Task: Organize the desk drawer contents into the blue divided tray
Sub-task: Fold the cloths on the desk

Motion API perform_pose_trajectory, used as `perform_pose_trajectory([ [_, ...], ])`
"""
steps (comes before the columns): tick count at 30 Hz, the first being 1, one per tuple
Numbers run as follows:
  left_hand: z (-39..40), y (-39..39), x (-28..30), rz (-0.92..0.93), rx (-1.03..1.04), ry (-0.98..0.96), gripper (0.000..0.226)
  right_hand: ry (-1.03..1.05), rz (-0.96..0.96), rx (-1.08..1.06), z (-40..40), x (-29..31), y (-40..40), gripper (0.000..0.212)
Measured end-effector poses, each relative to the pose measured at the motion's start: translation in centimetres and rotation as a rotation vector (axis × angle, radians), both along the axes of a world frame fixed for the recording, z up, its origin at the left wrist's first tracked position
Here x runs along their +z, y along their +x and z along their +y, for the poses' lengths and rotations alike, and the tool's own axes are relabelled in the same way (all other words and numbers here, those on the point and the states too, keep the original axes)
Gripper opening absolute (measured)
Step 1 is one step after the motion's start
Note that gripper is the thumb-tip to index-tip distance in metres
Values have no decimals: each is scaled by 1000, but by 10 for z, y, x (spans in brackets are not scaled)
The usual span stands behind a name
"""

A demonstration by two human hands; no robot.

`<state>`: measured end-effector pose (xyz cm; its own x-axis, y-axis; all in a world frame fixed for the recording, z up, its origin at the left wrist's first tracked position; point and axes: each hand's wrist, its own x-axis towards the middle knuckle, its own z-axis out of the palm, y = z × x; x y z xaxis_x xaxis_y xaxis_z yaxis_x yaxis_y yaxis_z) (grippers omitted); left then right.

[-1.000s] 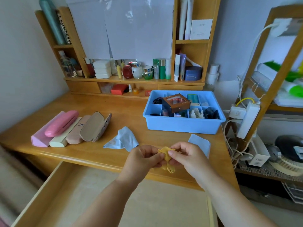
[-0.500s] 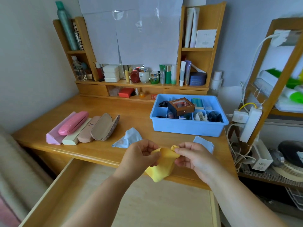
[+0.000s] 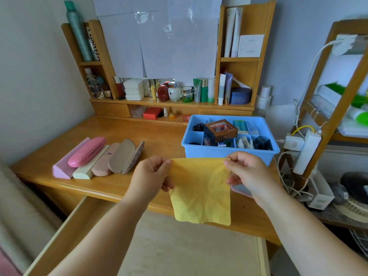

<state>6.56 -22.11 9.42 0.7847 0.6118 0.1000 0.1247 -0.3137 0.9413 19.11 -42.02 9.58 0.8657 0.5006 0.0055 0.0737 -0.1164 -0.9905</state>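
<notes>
Between the two hands, over the front edge of the desk (image 3: 159, 136), a yellow cloth (image 3: 201, 192) hangs flat, its top corners pinched by the left hand (image 3: 153, 175) and the right hand (image 3: 246, 172), fingers curled tight on the fabric. Just beyond the right fingers sits the blue divided tray (image 3: 225, 154), several compartments already filled with small dark items, packets and a brown box (image 3: 220, 129) resting across the dividers. Beneath the wrists the open drawer (image 3: 179, 251) looks nearly emptied. Left of the left fingers, glasses cases (image 3: 99, 158) remain on the desk, so sorting seems well advanced but unfinished.
</notes>
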Motion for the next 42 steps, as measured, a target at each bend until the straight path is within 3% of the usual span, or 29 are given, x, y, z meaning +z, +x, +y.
perform_pose_trajectory([
  [8,10,26,-2,-174,-68,8,18,-25,-241,9,3,-1,21,13],
  [16,3,-13,-74,57,-148,-155,23,-293,-195,173,-24,-64,0,12],
  [21,6,2,-85,131,-17,42,24,-332,-258,56,-10,-76,8,12],
  [28,14,50,-89,267,23,360,19,-750,-730,-107,16,-80,27,12],
  [35,18,74,-97,382,31,553,18,-877,-791,-82,29,-90,41,16],
  [42,16,81,-102,454,18,622,16,-1029,-880,-57,38,-94,45,16],
])
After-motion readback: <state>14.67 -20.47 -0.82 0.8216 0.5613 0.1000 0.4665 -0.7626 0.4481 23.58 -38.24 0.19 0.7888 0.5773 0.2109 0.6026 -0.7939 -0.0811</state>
